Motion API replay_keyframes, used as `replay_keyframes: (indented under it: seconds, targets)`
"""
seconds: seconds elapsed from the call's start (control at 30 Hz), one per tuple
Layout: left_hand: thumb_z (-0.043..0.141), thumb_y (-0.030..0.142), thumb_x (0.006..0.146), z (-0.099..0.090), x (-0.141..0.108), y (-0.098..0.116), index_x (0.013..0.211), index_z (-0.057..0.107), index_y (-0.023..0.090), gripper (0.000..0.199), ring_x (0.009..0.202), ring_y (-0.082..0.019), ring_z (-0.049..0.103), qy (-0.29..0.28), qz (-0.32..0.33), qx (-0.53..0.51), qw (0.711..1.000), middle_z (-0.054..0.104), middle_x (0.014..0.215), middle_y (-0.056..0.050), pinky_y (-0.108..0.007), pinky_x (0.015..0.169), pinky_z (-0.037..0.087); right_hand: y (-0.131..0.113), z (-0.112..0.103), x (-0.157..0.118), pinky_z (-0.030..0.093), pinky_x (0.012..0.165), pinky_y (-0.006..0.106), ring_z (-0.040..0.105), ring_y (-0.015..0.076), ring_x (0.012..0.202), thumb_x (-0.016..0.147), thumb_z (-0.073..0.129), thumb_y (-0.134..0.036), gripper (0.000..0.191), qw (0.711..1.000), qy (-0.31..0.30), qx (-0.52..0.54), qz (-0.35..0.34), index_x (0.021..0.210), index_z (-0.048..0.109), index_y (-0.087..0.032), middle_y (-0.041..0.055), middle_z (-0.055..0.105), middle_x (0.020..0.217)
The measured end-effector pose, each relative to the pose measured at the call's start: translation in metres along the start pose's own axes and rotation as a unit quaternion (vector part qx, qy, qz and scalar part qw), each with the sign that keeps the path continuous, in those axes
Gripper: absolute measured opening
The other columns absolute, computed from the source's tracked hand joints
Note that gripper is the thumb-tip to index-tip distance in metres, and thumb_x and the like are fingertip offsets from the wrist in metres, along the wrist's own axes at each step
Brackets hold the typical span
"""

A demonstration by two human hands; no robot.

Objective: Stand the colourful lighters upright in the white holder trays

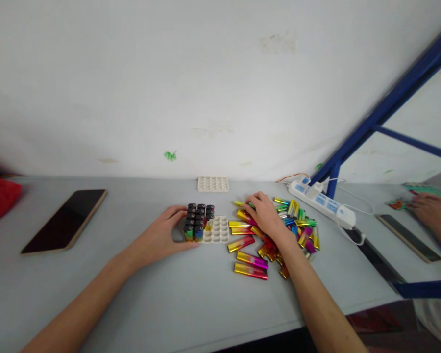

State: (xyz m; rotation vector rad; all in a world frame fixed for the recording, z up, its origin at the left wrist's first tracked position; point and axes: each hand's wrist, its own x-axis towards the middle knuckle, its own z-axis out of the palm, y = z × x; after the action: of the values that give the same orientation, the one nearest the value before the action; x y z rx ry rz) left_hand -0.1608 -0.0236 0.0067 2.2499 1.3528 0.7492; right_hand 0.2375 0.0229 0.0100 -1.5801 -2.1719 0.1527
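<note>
"How do the cases (pixel 250 270) look?"
"Shiny, multicoloured, heaped right of the white tray (pixel 220 230); black-topped ones (pixel 199 223) stand in it."
"Hands?"
"Left hand (pixel 162 234) clasps the tray's left end; right hand (pixel 265 214) arches over the cases, grip I can't tell."

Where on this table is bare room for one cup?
Bare table shows between the dark flat device and the left hand, and between the partly filled tray and the near edge. It is crowded around the right hand: shiny pieces heap toward the power strip.
</note>
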Motion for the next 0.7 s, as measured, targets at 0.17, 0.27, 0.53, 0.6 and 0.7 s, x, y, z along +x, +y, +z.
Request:
replay_keyframes:
  seconds: [0.17, 0.27, 0.53, 0.6, 0.7]
  targets:
    - [0.104, 0.075, 0.085, -0.001, -0.001, 0.004, 0.137, 0.088, 0.027, 0.072, 0.153, -0.051, 0.083, 0.002, -0.005, 0.012, 1.000, 0.085, 0.164, -0.018, -0.065, 0.141, 0.067, -0.018, -0.017, 0.000, 0.060, 0.096, 0.040, 0.081, 0.0305, 0.096, 0.130, 0.060, -0.044, 0.031, 0.991, 0.047, 0.125, 0.025, 0.129, 0.085, -0.027, 0.0069, 0.085, 0.100]
    - [0.104, 0.068, 0.086, -0.001, -0.001, 0.007, 0.138, 0.087, 0.029, 0.066, 0.155, -0.051, 0.082, -0.001, -0.005, 0.014, 1.000, 0.084, 0.165, -0.017, -0.063, 0.143, 0.066, -0.033, -0.025, -0.002, 0.056, 0.085, 0.037, 0.071, 0.0260, 0.080, 0.122, 0.069, -0.061, 0.040, 0.972, 0.074, 0.221, 0.040, 0.122, 0.087, -0.026, 0.0026, 0.080, 0.089]
    - [0.105, 0.073, 0.085, 0.003, -0.001, 0.000, 0.138, 0.087, 0.029, 0.072, 0.155, -0.051, 0.081, 0.004, 0.004, -0.008, 1.000, 0.085, 0.165, -0.017, -0.065, 0.144, 0.064, -0.075, -0.018, -0.003, 0.057, 0.074, 0.035, 0.062, 0.0220, 0.076, 0.105, 0.074, -0.102, 0.075, 0.884, 0.016, 0.459, 0.084, 0.089, 0.064, -0.030, -0.0014, 0.064, 0.079]
    - [0.104, 0.076, 0.086, 0.003, -0.002, -0.002, 0.138, 0.088, 0.027, 0.073, 0.153, -0.051, 0.082, 0.003, 0.012, -0.008, 1.000, 0.085, 0.163, -0.018, -0.066, 0.142, 0.066, -0.083, -0.013, -0.004, 0.058, 0.072, 0.034, 0.060, 0.0197, 0.070, 0.104, 0.074, -0.106, 0.077, 0.856, -0.020, 0.510, 0.078, 0.095, 0.065, -0.030, -0.0031, 0.065, 0.080]
    - [0.103, 0.079, 0.089, 0.002, -0.002, -0.005, 0.139, 0.088, 0.024, 0.075, 0.151, -0.050, 0.083, 0.006, 0.016, -0.005, 1.000, 0.085, 0.161, -0.019, -0.066, 0.139, 0.068, -0.089, -0.005, -0.007, 0.044, 0.056, 0.030, 0.042, 0.0165, 0.057, 0.100, 0.076, -0.109, 0.078, 0.831, -0.060, 0.547, 0.086, 0.102, 0.065, -0.032, -0.0100, 0.050, 0.071]
